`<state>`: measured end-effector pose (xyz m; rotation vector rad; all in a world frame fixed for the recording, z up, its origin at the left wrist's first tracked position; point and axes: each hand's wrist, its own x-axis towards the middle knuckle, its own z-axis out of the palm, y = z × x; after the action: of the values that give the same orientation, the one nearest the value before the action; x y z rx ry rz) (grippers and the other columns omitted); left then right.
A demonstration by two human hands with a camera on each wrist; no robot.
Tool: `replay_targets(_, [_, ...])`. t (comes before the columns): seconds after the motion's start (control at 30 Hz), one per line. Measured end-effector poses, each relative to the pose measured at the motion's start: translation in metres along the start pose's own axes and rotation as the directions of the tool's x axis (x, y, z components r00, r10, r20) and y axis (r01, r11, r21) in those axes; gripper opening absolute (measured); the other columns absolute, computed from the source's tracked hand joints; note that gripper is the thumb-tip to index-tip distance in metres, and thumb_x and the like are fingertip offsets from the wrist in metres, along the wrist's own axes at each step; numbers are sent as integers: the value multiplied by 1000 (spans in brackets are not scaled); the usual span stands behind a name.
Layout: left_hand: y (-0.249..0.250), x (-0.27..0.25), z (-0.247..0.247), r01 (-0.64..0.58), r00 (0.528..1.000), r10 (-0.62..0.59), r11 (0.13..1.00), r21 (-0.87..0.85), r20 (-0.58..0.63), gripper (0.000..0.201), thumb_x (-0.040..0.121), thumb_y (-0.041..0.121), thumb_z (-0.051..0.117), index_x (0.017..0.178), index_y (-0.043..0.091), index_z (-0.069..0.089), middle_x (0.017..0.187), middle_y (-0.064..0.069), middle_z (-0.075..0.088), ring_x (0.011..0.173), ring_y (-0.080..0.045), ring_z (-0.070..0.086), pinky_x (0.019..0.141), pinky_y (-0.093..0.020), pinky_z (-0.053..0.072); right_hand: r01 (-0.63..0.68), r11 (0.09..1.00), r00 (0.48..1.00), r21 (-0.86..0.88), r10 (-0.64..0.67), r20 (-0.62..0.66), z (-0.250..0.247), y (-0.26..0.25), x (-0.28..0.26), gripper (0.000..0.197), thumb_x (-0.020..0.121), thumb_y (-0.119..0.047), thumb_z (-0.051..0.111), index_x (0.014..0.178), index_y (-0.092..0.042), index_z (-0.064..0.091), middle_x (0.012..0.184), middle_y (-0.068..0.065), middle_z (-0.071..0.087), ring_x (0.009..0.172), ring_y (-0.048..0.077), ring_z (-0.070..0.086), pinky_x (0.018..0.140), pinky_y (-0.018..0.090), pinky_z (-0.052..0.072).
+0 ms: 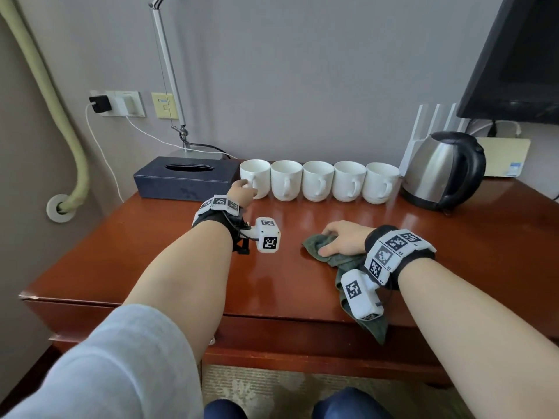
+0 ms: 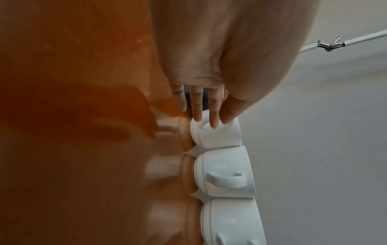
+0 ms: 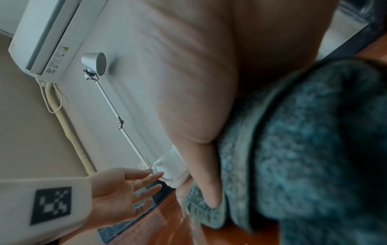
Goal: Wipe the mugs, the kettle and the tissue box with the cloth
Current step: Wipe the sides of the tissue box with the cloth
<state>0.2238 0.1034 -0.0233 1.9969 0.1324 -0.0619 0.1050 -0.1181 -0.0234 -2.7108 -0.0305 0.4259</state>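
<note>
Your left hand [image 1: 241,193] reaches, fingers straight and spread, to the leftmost mug [image 1: 255,177] at eleven o'clock — not yet gripped. Your right hand [image 1: 343,241] clutches the green cloth [image 1: 316,244] at centre — next, close round that handle.

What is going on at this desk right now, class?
A person is about to wipe things down. The left hand reaches with straight fingers to the leftmost mug in a row of five white mugs, touching near its handle. The right hand grips a green cloth lying on the wooden desk. The kettle and tissue box stand at either end of the row, untouched.
</note>
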Motion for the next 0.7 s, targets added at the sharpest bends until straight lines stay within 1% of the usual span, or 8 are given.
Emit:
replay_targets(0.07, [-1, -2, 4, 7, 1000, -7, 1000, -10, -11, 56, 100, 9, 50, 152, 11, 29, 147, -17, 42, 103, -24, 51, 57, -23, 42, 5, 1000, 1000, 7, -5, -3, 1, 0, 0, 47, 85, -32, 71, 125, -14, 54, 124, 4, 54, 115, 22, 53, 95, 31, 42])
replay_targets(0.2, [-1, -5, 6, 41, 994, -45, 999, -32, -105, 50, 97, 9, 55, 144, 1, 40, 139, -15, 52, 124, -32, 53, 90, -35, 47, -1, 999, 1000, 43, 0, 20, -1, 3, -1, 52, 85, -39, 70, 128, -17, 52, 127, 2, 55, 115, 19, 53, 97, 29, 41])
replay_targets(0.27, [0, -12, 7, 9, 986, -16, 999, -42, -169, 29, 94, 8, 55, 122, 0, 57, 113, -12, 63, 110, -30, 58, 79, -27, 45, -15, 997, 999, 76, 12, 37, -6, 5, -5, 59, 82, -49, 70, 130, -21, 51, 124, -3, 53, 114, 16, 52, 98, 28, 40])
replay_targets(0.33, [5, -30, 12, -76, 996, 74, 997, -35, -42, 9, 94, 6, 56, 99, 4, 64, 86, -6, 62, 85, -22, 60, 63, -21, 43, -60, 994, 998, 94, 57, 29, -12, 9, -7, 63, 76, -56, 71, 126, -22, 52, 118, -5, 52, 114, 17, 51, 101, 31, 40])
replay_targets(0.4, [10, -54, 21, -131, 962, 125, 991, 9, 241, 13, 95, 10, 60, 106, 6, 66, 98, -9, 66, 81, -15, 60, 68, -20, 49, -106, 983, 993, 151, 97, 65, -15, 13, -10, 60, 69, -56, 76, 110, -16, 59, 106, -1, 60, 106, 22, 58, 95, 35, 46])
replay_targets(0.53, [25, -99, 43, -300, 761, 32, 903, 307, 648, 50, 95, 26, 65, 142, 22, 49, 141, 2, 52, 128, -14, 47, 106, -28, 39, -186, 950, 966, 252, 131, 221, -16, 15, -28, 35, 71, -29, 75, 88, -2, 61, 78, 13, 64, 66, 26, 62, 58, 26, 50])
replay_targets(0.63, [33, -122, 61, -420, 681, 4, 821, 386, 732, 61, 92, 30, 69, 147, 24, 42, 144, 5, 48, 130, -9, 42, 108, -25, 31, -214, 973, 957, 85, 192, 216, -17, 18, -44, 46, 75, -15, 74, 114, -6, 51, 98, 14, 61, 76, 27, 62, 60, 31, 52])
replay_targets(0.7, [30, -132, 71, -474, 683, 17, 771, 425, 730, 49, 90, 29, 72, 134, 19, 54, 127, 3, 58, 111, -6, 55, 95, -22, 41, -157, 987, 977, -38, 161, 140, -15, 20, -49, 63, 74, -14, 76, 128, -9, 45, 107, 6, 56, 85, 23, 59, 60, 31, 51])
